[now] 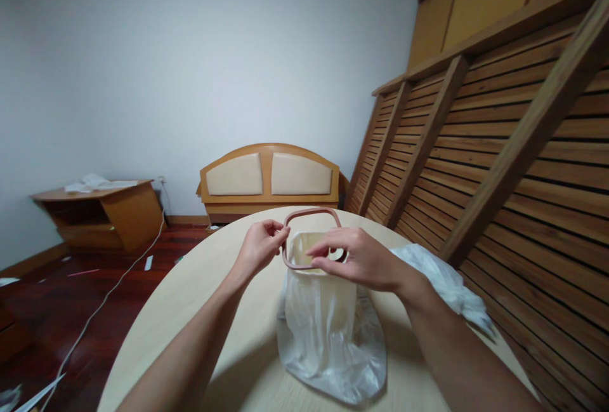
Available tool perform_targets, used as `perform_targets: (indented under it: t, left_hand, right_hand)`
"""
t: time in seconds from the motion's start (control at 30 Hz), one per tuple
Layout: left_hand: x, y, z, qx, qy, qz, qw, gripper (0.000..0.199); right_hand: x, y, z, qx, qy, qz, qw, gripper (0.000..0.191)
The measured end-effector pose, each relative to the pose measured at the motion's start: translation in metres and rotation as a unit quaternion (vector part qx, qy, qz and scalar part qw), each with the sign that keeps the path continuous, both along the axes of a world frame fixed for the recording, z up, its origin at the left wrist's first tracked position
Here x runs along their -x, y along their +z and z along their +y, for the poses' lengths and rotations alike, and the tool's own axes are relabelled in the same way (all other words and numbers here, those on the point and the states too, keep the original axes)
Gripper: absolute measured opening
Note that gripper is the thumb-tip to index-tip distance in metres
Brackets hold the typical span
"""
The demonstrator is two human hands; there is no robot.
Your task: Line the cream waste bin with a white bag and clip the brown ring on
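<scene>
Here's my table [171,291], and in its middle stands the clear bag [323,323], already over the bin [299,248] and spilling down its outside. Lining looks done. A second bag [442,279] lies to the right. My right hand [354,256] arches over the mouth, thumb and fingers parted; whether it touches the ring [311,211], I can't tell. That ring's far side looks clear of the rim, so it's not yet seated. My left hand [262,244] pinches its left side.
</scene>
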State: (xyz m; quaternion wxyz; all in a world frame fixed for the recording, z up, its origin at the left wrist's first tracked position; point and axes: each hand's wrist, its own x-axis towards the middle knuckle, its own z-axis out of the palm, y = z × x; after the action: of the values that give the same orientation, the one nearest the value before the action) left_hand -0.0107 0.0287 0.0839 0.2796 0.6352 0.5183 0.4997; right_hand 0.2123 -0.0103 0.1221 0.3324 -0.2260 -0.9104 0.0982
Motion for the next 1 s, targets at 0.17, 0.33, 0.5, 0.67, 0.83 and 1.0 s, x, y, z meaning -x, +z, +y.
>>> perform_targets:
  t: [0.17,0.33,0.5,0.67,0.83,1.0]
  left_hand:
    - [-0.002,0.005,-0.003,0.015,0.007,0.002,1.0,0.027]
    - [-0.002,0.007,-0.005,0.03,0.018,0.031,0.999,0.025]
    - [0.002,0.007,-0.003,0.03,0.016,0.054,0.998,0.03]
    - [0.006,0.007,-0.003,0.034,0.007,0.083,0.996,0.038]
    - [0.003,0.007,-0.002,0.046,0.003,0.072,0.996,0.037]
    - [0.003,0.009,-0.001,0.062,-0.018,0.04,0.997,0.036]
  right_hand:
    - [-0.014,-0.005,0.026,0.016,-0.181,0.161,0.97,0.019]
    - [-0.029,-0.031,0.063,0.099,-0.284,0.149,0.942,0.026]
    - [-0.035,-0.05,0.08,0.193,-0.298,0.086,0.931,0.035]
    - [-0.032,-0.053,0.08,0.265,-0.267,0.081,0.923,0.028]
    - [-0.028,-0.055,0.077,0.289,-0.25,0.086,0.92,0.02]
    - [-0.022,-0.053,0.071,0.293,-0.218,0.074,0.928,0.024]
